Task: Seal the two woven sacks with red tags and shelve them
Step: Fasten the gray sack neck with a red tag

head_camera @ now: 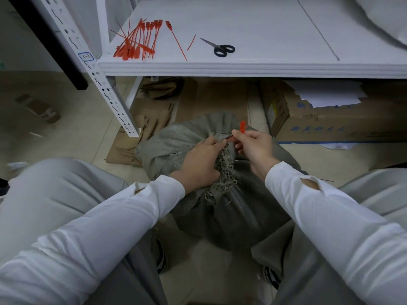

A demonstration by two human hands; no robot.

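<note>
White sleeves (114, 216); left hand (199, 167) fingers curled round sack (176, 137) neck; right hand (256, 148) fingers pinching red tag (242, 127).

Rough woven sack (176, 139), frayed mouth

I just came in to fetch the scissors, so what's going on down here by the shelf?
A person is sealing a grey woven sack on the floor. The left hand grips its bunched neck while the right hand pinches a red tag at that neck. On the white shelf above lie spare red tags and the scissors. The sack is not yet shelved.
</note>
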